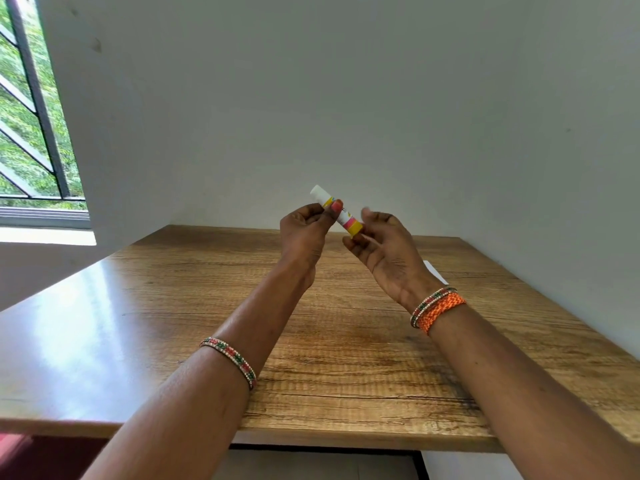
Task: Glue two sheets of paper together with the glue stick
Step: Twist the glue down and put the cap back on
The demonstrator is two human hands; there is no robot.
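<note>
Left hand (pixel 304 233) pinches the glue stick (pixel 337 211) between thumb and fingertips, around the upper barrel just below the white cap. Right hand (pixel 384 251) is at the yellow base end: fingers loosely spread and curled, fingertips touching or nearly touching the base. Can't tell if it's actually gripping. Stick is tilted, cap end up-left, base down-right, held in the air well above the wooden table (pixel 207 306).

Cap looks on. Judgement: this is the uncapping or base-twist step, so the task is barely started.

Paper (pixel 437 273): only a white corner shows on the table, past the right wrist, mostly hidden by it. Can't confirm 2 sheets.

Risks from here:
- Left pinch is narrow and sits close to the cap. A hard pull on the cap could slide the barrel out, and the stick drops.
- Right hand twisting the base with the cap on would jam glue into the cap.
- Right forearm hangs over the paper. Lowering it carelessly could shift or crease the sheet.
</note>
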